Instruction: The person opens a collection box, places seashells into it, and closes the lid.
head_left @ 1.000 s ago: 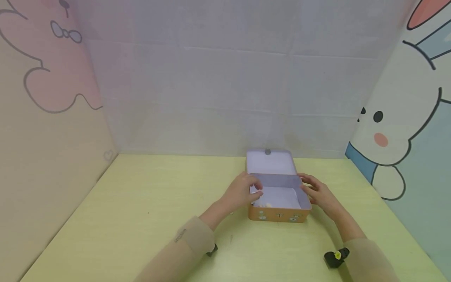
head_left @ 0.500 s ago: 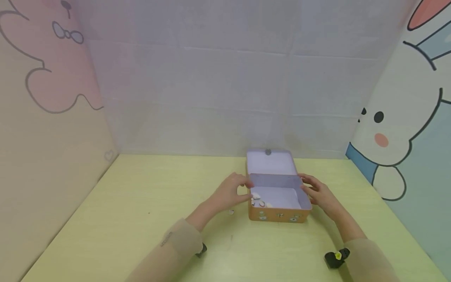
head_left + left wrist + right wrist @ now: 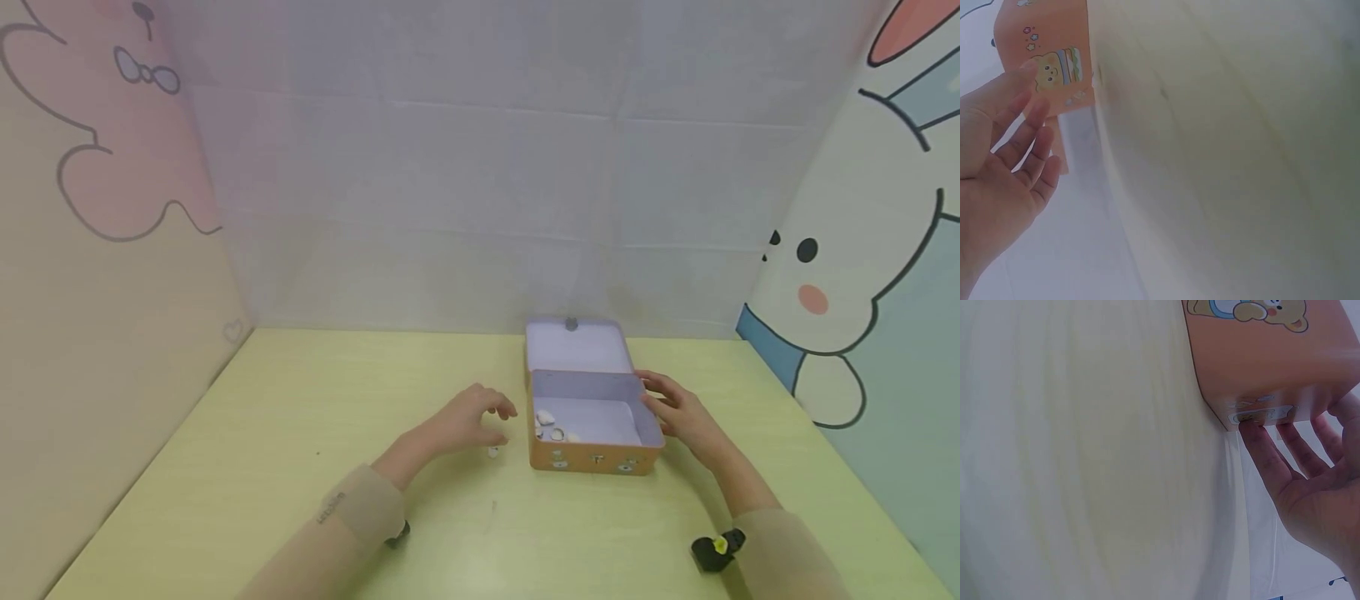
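Observation:
A tin box (image 3: 596,460) shaped like a small suitcase, orange outside and pale lilac inside, stands with its lid (image 3: 577,348) tipped back. Inside its left end lie several small whitish pieces that look like seashells (image 3: 545,417). My left hand (image 3: 461,421) is off the box's left side, fingers and thumb spread and bent with nothing between them. Just below its thumb, a small white piece (image 3: 492,452) lies on the table. My right hand (image 3: 686,421) touches the box's right end; in the right wrist view its fingers (image 3: 1263,450) rest against the printed orange side.
The pale yellow table (image 3: 300,517) runs back to a whitish wall sheet (image 3: 450,208). Cartoon-printed panels (image 3: 847,275) stand at both sides. A black wrist camera (image 3: 717,550) sits by the right sleeve, another (image 3: 397,535) under the left.
My left hand has drawn back from over the box's left end, leftward and down towards the small piece on the table. The shells inside now show. The right hand stays put.

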